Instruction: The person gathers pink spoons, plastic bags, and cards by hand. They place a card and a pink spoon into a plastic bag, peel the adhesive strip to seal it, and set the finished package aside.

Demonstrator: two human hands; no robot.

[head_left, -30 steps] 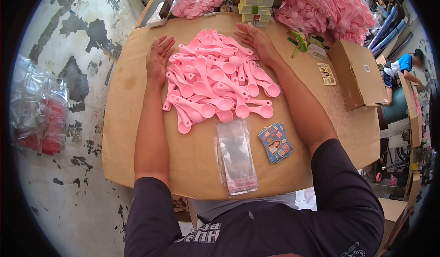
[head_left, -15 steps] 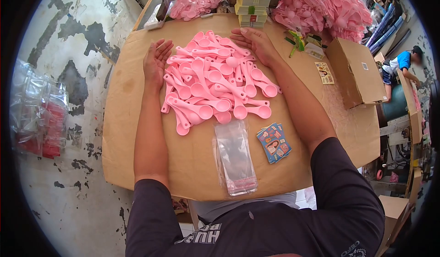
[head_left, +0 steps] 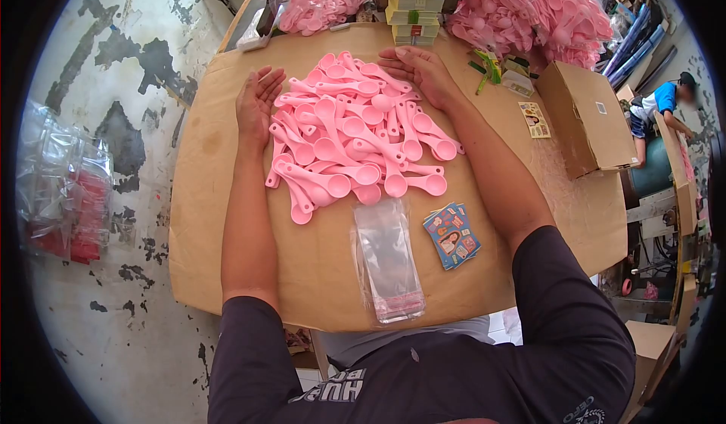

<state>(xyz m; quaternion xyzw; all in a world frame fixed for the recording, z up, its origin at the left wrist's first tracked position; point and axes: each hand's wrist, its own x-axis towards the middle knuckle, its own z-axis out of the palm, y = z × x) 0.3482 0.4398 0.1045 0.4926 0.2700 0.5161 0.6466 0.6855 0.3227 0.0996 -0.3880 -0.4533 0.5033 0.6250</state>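
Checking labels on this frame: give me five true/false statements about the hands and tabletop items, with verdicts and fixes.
1. Pink spoons lie heaped between the left hand and the right hand. True.
2. The left hand grips a spoon. False: it is open and holds nothing.
3. Clear bags lie left of the blue cards. True.
4. A cardboard box stands right of the spoons. True.
5. The blue cards lie inside the box. False: they lie on the table.

The table (head_left: 310,273) held dozens of pink measuring spoons (head_left: 353,127), one stack of clear bags (head_left: 389,254), one blue-card stack (head_left: 451,236), one cardboard box (head_left: 581,129).
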